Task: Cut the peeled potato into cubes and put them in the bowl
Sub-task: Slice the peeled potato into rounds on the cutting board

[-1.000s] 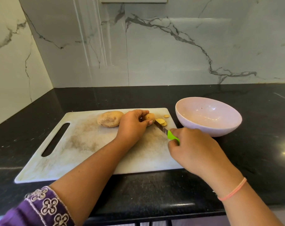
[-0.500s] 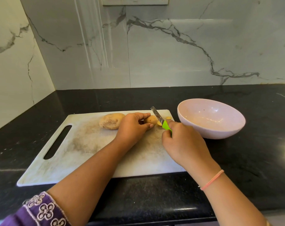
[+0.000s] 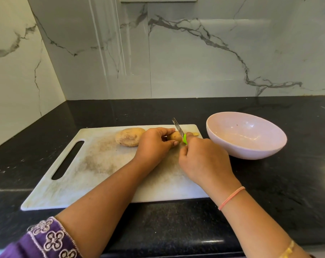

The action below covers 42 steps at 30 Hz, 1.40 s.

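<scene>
Grip: While our left hand [image 3: 154,144] pinches the small potato [image 3: 175,136] between thumb and fingers against the board, our right hand [image 3: 204,162] is wrapped tight round the green handle of the knife [image 3: 178,130], blade tip angled up and away.
Risk to fingers: We judge the blade sits just beside our left fingertips [image 3: 175,143]; a rounded, slick potato could roll under pressure and carry the edge into them.
Risk to pieces: Small offcuts [image 3: 195,134] lie near the board's far right corner and could skid onto the counter [image 3: 269,183].
Potato: Smooth, pale yellow-brown, oval, mostly hidden by our hand.
Second potato: The larger one [image 3: 129,136], dull and rough-looking, rests just left of our left hand.
Board: The cutting board [image 3: 102,174] is white, flat, scuffed and stained, with a slot handle.
Bowl: The pale pink bowl [image 3: 269,146], glossy and shallow, stands just right of the board, with no potato inside.
Counter: Black, speckled, polished.
</scene>
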Available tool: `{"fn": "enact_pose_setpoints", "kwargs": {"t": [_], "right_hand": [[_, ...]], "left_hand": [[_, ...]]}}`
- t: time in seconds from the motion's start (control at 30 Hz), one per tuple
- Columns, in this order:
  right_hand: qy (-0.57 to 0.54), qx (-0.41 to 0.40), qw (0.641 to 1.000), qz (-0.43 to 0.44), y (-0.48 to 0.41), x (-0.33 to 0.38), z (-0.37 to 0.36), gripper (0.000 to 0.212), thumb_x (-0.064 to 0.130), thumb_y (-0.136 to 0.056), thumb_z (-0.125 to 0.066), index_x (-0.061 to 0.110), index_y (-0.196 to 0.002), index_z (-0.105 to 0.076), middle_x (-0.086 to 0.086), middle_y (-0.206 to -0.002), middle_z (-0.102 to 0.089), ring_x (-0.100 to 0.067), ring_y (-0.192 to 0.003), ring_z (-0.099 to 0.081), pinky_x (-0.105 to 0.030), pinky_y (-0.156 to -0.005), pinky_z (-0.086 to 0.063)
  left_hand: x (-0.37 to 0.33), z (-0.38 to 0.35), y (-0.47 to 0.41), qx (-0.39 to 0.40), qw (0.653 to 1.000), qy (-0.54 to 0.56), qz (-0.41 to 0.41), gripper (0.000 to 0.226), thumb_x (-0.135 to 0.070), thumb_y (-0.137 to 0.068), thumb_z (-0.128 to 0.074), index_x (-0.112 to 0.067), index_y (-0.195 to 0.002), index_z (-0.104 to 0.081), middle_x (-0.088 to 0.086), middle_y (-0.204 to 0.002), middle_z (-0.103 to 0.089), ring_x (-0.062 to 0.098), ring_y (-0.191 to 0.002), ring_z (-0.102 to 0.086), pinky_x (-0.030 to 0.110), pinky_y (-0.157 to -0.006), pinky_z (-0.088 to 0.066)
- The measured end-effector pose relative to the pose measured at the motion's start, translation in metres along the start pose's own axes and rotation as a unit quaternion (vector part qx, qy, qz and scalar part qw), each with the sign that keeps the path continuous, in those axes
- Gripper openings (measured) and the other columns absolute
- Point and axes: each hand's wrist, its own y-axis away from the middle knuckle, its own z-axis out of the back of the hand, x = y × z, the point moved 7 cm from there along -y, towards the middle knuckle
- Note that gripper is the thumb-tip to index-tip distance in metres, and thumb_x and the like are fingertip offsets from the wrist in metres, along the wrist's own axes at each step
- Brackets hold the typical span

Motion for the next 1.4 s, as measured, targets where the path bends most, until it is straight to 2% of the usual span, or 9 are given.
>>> {"fn": "enact_pose_setpoints", "kwargs": {"t": [0.17,0.33,0.47,0.63,0.8,1.03,1.17,1.3,1.4], "right_hand": [[0.02,0.01,1.0,0.002,0.001,0.001,0.0,0.029,0.03,-0.098,-0.035,0.017,-0.117,-0.052,0.002,-0.076,-0.045,-0.017,-0.069,-0.047,-0.026,-0.052,-0.035],[0.033,0.025,0.999,0.008,0.009,0.002,-0.004,0.029,0.029,-0.098,-0.034,0.016,-0.118,-0.05,-0.002,-0.09,-0.06,-0.022,-0.082,-0.059,-0.027,-0.051,-0.031],[0.036,0.048,0.998,0.005,0.013,0.001,-0.005,0.026,0.03,-0.097,-0.034,0.017,-0.113,-0.05,0.005,-0.069,-0.034,-0.021,-0.073,-0.051,-0.028,-0.053,-0.03],[0.025,0.082,0.996,0.002,0.012,0.001,-0.002,0.018,0.031,-0.097,-0.037,0.019,-0.098,-0.051,0.007,-0.066,-0.034,-0.017,-0.069,-0.046,-0.027,-0.054,-0.033],[0.022,0.114,0.993,0.008,0.018,0.006,-0.003,0.017,0.033,-0.096,-0.04,0.021,-0.084,-0.039,0.006,-0.067,-0.035,-0.017,-0.069,-0.045,-0.027,-0.054,-0.03],[0.05,0.103,0.993,0.029,0.021,0.007,0.005,0.015,0.033,-0.097,-0.039,0.02,-0.09,-0.045,0.007,-0.066,-0.034,-0.016,-0.069,-0.045,-0.025,-0.05,-0.026],[0.037,0.108,0.993,0.013,0.03,0.004,0.012,0.024,0.033,-0.096,-0.037,0.019,-0.107,-0.054,0.007,-0.069,-0.038,-0.015,-0.069,-0.047,-0.025,-0.052,-0.031],[0.014,0.123,0.992,-0.024,0.037,-0.01,0.026,0.035,0.035,-0.094,-0.038,0.025,-0.124,-0.053,0.003,-0.094,-0.059,-0.017,-0.085,-0.058,-0.03,-0.068,-0.048],[-0.034,0.136,0.989,-0.054,0.04,-0.021,0.031,0.039,0.034,-0.094,-0.04,0.026,-0.129,-0.053,0.002,-0.1,-0.064,-0.016,-0.083,-0.06,-0.032,-0.072,-0.051]], "left_hand": [[0.0,0.0,0.001,-0.012,1.0,-0.012,-0.005,0.041,-0.014,-0.08,-0.074,-0.016,-0.12,-0.065,-0.001,-0.108,-0.071,-0.002,-0.085,-0.057,-0.004,-0.067,-0.039],[0.001,0.0,0.002,-0.013,1.0,-0.024,-0.008,0.041,-0.015,-0.081,-0.074,-0.018,-0.121,-0.065,-0.001,-0.109,-0.071,0.0,-0.088,-0.059,-0.004,-0.067,-0.038],[0.0,-0.001,0.002,-0.012,1.0,-0.021,-0.012,0.041,-0.015,-0.082,-0.073,-0.018,-0.121,-0.065,-0.001,-0.111,-0.07,0.001,-0.09,-0.06,0.005,-0.072,-0.041],[0.0,-0.003,0.003,-0.012,1.0,-0.012,-0.007,0.041,-0.014,-0.082,-0.073,-0.018,-0.122,-0.065,-0.001,-0.111,-0.07,-0.001,-0.088,-0.059,-0.001,-0.069,-0.04],[-0.002,0.001,0.003,-0.012,0.999,-0.032,-0.007,0.041,-0.018,-0.084,-0.071,-0.019,-0.124,-0.062,-0.002,-0.116,-0.068,-0.001,-0.094,-0.057,0.009,-0.08,-0.041],[-0.003,0.0,0.002,-0.018,1.0,-0.016,-0.002,0.041,-0.017,-0.085,-0.07,-0.016,-0.125,-0.062,-0.002,-0.118,-0.067,0.0,-0.098,-0.057,0.012,-0.085,-0.043],[-0.001,0.003,0.0,-0.019,0.999,-0.026,0.001,0.041,-0.018,-0.085,-0.07,-0.016,-0.125,-0.062,-0.002,-0.118,-0.067,-0.002,-0.096,-0.055,0.011,-0.083,-0.041],[0.0,0.0,0.002,-0.015,1.0,-0.024,0.005,0.043,-0.019,-0.085,-0.07,-0.017,-0.127,-0.06,-0.002,-0.12,-0.066,0.0,-0.098,-0.056,0.011,-0.084,-0.041],[0.001,-0.001,0.005,-0.011,1.0,-0.027,0.009,0.044,-0.02,-0.085,-0.07,-0.018,-0.127,-0.06,-0.002,-0.121,-0.066,0.003,-0.103,-0.058,0.013,-0.086,-0.042]]}}
